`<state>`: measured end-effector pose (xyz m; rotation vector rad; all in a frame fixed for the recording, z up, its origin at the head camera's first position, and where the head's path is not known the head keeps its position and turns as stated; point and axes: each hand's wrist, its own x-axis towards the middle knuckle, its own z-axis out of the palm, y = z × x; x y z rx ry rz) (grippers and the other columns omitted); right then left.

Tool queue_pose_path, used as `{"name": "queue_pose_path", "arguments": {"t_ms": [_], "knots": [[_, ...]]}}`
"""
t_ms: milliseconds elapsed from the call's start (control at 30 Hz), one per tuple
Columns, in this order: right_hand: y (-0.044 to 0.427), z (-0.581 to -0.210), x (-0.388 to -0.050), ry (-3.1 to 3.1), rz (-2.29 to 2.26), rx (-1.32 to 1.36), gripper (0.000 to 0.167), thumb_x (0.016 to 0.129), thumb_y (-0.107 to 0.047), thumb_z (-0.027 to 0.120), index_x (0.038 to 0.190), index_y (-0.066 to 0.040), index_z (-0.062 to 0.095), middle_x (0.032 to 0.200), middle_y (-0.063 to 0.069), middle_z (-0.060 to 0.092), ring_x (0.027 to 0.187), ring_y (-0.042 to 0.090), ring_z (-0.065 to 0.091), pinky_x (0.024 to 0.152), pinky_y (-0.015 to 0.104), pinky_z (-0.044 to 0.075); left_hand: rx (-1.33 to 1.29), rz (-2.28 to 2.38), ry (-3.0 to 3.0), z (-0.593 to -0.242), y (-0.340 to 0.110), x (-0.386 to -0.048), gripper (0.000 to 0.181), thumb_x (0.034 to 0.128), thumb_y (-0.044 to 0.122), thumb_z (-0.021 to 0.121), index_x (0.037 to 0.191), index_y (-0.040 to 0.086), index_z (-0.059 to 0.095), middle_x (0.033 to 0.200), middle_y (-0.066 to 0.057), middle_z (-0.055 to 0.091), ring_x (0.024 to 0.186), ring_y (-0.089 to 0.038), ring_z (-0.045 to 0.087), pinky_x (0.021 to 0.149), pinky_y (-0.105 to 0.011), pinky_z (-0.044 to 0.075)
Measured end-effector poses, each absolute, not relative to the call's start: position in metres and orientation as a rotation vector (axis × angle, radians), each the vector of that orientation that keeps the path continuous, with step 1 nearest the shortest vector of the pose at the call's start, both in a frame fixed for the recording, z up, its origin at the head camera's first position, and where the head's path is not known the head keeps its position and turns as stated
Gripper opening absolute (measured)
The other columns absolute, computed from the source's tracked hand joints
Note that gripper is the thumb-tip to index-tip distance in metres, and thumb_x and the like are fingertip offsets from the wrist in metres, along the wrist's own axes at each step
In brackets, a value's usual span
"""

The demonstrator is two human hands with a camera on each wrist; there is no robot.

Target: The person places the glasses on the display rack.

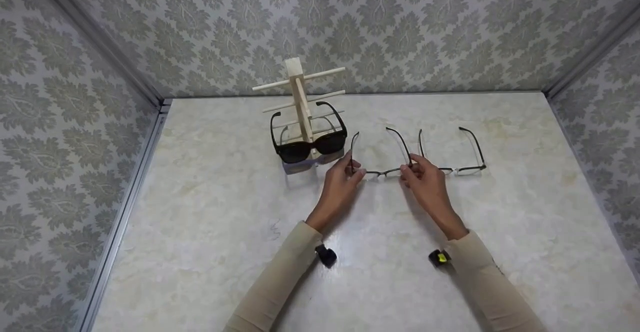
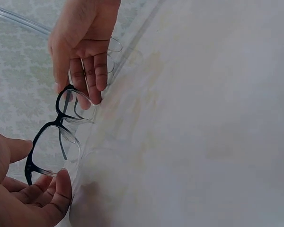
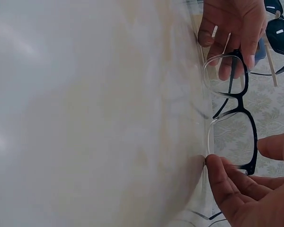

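A pair of glasses with a dark upper rim and clear lower rims [image 1: 382, 173] is held at its two front corners. My left hand [image 1: 340, 184] pinches the left corner between thumb and fingers. At the right corner my right hand [image 1: 427, 184] pinches the frame the same way. The temples point away toward the back wall. In the left wrist view the glasses [image 2: 58, 118] show between the left hand [image 2: 28, 194] and the right hand [image 2: 87, 42]. The right wrist view shows the glasses [image 3: 241, 101] from the other side.
Left of the hands stands a wooden rack [image 1: 301, 99] with crossbars, bearing black sunglasses [image 1: 312, 146] and another pair with tinted lenses [image 1: 300, 167] below. A second pair of dark-rimmed glasses [image 1: 470, 169] lies just right of my right hand. Patterned walls border the table [image 1: 200, 272].
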<state>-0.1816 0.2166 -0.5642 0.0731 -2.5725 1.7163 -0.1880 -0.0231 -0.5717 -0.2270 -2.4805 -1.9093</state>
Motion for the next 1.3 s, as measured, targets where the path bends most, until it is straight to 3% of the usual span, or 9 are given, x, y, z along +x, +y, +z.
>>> {"name": "queue_pose_path", "arguments": {"t_ms": [300,567,867,1100,1300], "knots": [[0.219,-0.553,-0.176,-2.557,1.706,0.087,0.051,0.111,-0.017,0.07,0.153,0.009,0.058,0.115,0.027,0.078,0.099,0.041,0.078,0.072,0.017,0.059,-0.308,-1.844,-2.49,-0.564,-0.026,-0.185,0.063,0.1081,0.008,0.07,0.161,-0.014,0.043,0.123,-0.017,0.07,0.105,-0.028,0.07,0.091,-0.033,0.056],[0.221,-0.539,-0.171,-2.588,1.598,0.122,0.047,0.111,-0.018,0.071,0.15,0.006,0.062,0.115,0.021,0.081,0.096,0.025,0.079,0.078,0.016,0.057,-0.339,-1.777,-2.484,-0.548,-0.026,-0.18,0.063,0.1077,0.01,0.072,0.16,-0.013,0.046,0.123,-0.014,0.071,0.104,-0.025,0.071,0.081,-0.026,0.056],[0.222,-0.525,-0.163,-2.576,1.558,0.148,0.049,0.111,-0.024,0.071,0.151,0.002,0.063,0.114,0.014,0.082,0.098,0.02,0.079,0.086,0.014,0.055,-0.385,-1.73,-2.518,-0.533,-0.029,-0.172,0.066,0.1107,0.016,0.07,0.165,-0.007,0.041,0.128,-0.02,0.069,0.107,-0.022,0.07,0.082,-0.028,0.058],[0.224,-0.512,-0.157,-2.538,1.552,0.184,0.048,0.11,-0.022,0.072,0.151,0.002,0.063,0.115,0.012,0.082,0.094,0.004,0.076,0.087,0.012,0.055,-0.397,-1.713,-2.497,-0.518,-0.029,-0.167,0.067,0.1091,0.015,0.073,0.165,-0.006,0.043,0.124,-0.013,0.07,0.106,-0.02,0.07,0.08,-0.028,0.06],[0.224,-0.502,-0.152,-2.488,1.575,0.228,0.047,0.109,-0.02,0.074,0.15,0.001,0.065,0.114,0.011,0.082,0.094,0.001,0.075,0.088,0.012,0.055,-0.432,-1.697,-2.476,-0.506,-0.029,-0.162,0.068,0.1092,0.018,0.073,0.165,-0.005,0.043,0.124,-0.009,0.069,0.104,-0.018,0.069,0.079,-0.028,0.06]]}}
